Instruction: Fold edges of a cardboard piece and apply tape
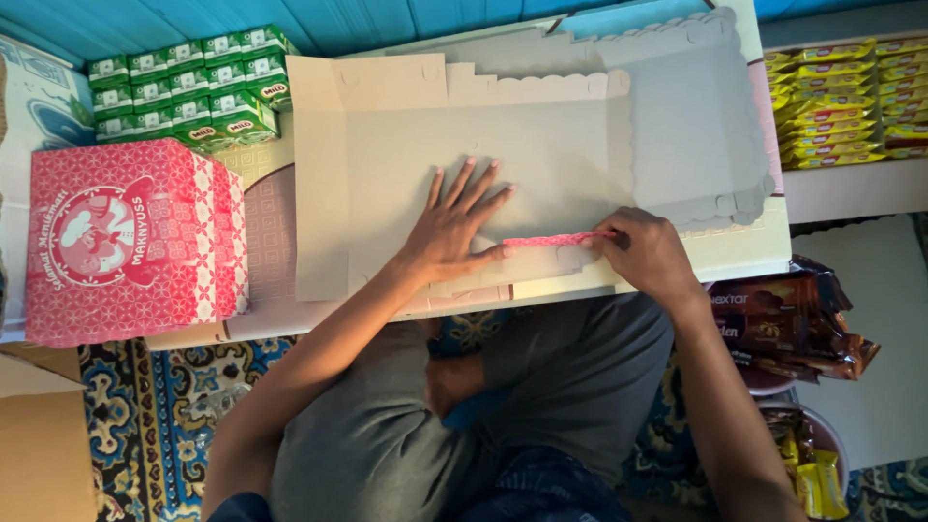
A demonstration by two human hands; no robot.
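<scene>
A flat, unfolded grey cardboard box blank (541, 145) with scalloped edges lies on a low white table (764, 253). My left hand (454, 224) rests flat on the blank with fingers spread, pressing it down. My right hand (646, 249) pinches the near flap (556, 239), whose red patterned outer face shows as it folds upward along the front edge. Both hands are at the blank's near side, roughly a hand's width apart.
A folded red patterned box (130, 237) stands at the left. Several green drink cartons (188, 82) are stacked behind it. Yellow snack packs (851, 97) fill a shelf at right, brown snack packets (788, 324) lie below, and a plain cardboard carton (39, 435) sits lower left.
</scene>
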